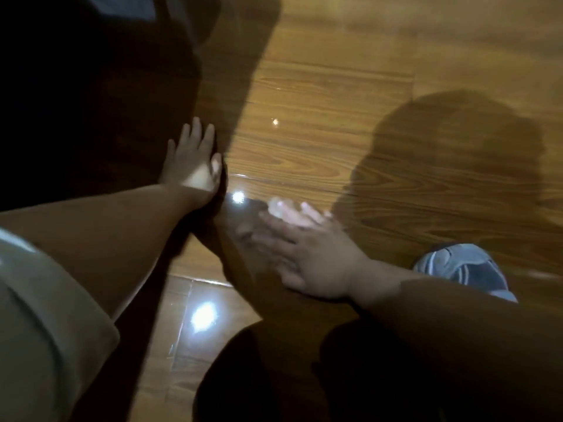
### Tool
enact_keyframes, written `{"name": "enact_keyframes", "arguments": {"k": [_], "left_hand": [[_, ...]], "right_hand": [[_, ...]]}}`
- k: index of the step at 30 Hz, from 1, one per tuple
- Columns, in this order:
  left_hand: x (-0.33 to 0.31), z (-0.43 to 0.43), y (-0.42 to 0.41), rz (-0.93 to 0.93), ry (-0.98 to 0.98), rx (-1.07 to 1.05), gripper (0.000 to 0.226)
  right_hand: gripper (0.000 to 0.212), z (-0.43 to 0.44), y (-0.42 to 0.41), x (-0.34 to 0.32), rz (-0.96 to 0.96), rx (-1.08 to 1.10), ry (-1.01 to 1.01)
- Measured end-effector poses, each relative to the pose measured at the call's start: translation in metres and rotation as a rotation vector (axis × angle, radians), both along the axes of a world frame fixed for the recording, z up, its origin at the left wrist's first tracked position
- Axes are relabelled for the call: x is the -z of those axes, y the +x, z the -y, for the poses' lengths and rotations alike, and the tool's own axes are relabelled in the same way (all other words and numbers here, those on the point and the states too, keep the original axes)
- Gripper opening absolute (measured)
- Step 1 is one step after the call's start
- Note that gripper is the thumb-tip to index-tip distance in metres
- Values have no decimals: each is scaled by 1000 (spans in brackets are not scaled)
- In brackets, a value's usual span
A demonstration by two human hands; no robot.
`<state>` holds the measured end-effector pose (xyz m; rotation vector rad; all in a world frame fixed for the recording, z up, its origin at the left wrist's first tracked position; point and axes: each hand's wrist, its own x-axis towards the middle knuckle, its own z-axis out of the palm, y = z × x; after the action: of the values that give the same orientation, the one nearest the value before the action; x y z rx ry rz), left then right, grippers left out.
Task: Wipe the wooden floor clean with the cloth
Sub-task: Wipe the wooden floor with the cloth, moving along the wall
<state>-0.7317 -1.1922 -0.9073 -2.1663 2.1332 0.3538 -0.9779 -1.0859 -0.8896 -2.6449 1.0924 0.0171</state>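
If cloth point(463, 268), half behind right forearm point(432, 303)

Glossy brown wood-plank floor point(320, 95), light spots glinting; a crumpled blue-grey cloth point(466, 269) lies on it, and well left of that cloth the left hand point(192, 156) presses flat.

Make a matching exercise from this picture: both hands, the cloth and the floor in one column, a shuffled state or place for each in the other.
1. left hand
2. right hand
3. cloth
4. wooden floor

A. blue-grey, crumpled, lying unheld
B. glossy, with bright glints
C. fingers spread, in the dark shadow
D. fingers straight, blurred, beside the cloth

Pairs: 1-C, 2-D, 3-A, 4-B.
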Motion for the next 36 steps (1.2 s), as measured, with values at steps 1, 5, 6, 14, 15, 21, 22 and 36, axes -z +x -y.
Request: {"name": "enact_keyframes", "arguments": {"k": [1,5,6,14,15,21,22,36], "left_hand": [[-5,1,1,-11,-16,13,57],[-8,24,5,50,-39,17,62],[-9,32,11,31,-51,-45,62],[11,48,-18,-10,-157,-41,60],[13,40,-21,-17,-173,-45,59],[8,42,-22,-42,-141,-67,60],[8,39,-27,-44,-140,-60,60],[0,48,-22,-42,-81,-58,67]], "right_hand": [[60,8,-6,-5,-15,-179,30],[56,78,-73,4,-28,463,-192],[61,92,-82,3,-22,757,-116],[56,64,-29,16,108,219,-63],[55,70,-39,13,34,88,-58],[66,175,-54,19,-49,1024,78],[68,175,-47,17,-33,1090,73],[66,264,21,14,73,1022,155]]}}
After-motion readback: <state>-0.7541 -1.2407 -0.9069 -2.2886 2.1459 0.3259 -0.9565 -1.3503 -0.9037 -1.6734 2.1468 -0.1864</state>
